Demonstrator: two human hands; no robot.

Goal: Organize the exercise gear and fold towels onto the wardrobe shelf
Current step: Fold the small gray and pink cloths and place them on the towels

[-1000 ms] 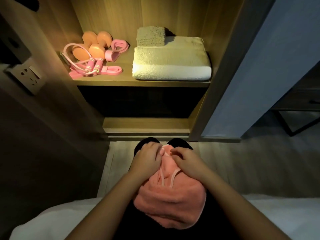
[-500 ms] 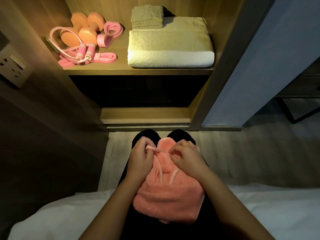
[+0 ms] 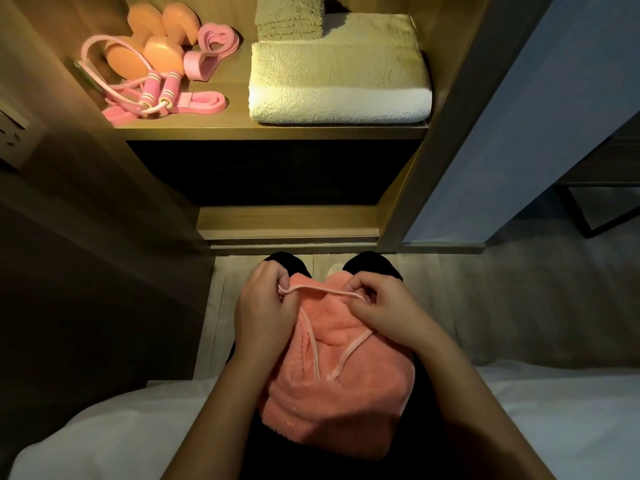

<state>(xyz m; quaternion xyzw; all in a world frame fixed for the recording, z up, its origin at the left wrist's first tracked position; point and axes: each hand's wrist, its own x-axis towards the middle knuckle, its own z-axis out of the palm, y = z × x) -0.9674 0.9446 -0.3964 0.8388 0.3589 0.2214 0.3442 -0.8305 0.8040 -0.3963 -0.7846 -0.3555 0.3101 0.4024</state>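
A pink fluffy towel (image 3: 343,393) lies bunched on my lap. My left hand (image 3: 265,310) and my right hand (image 3: 379,306) each pinch an end of its thin pink cord (image 3: 320,290), which is stretched between them above the towel's far edge. On the lit wardrobe shelf (image 3: 277,131) ahead lie orange dumbbells (image 3: 152,46), a pink jump rope (image 3: 152,91), pink resistance bands (image 3: 211,50), and a folded cream towel (image 3: 339,81) with a small folded towel (image 3: 289,15) on top.
I sit on a white bed (image 3: 86,427) facing the open wardrobe. A dark lower compartment (image 3: 273,171) lies under the shelf. A blue-grey door panel (image 3: 536,116) stands at the right, a wall socket (image 3: 12,133) at the left. Wooden floor (image 3: 519,306) lies between.
My hands have drawn apart, pulling the cord out taut between them. The view has tilted down, so the shelf sits higher in frame.
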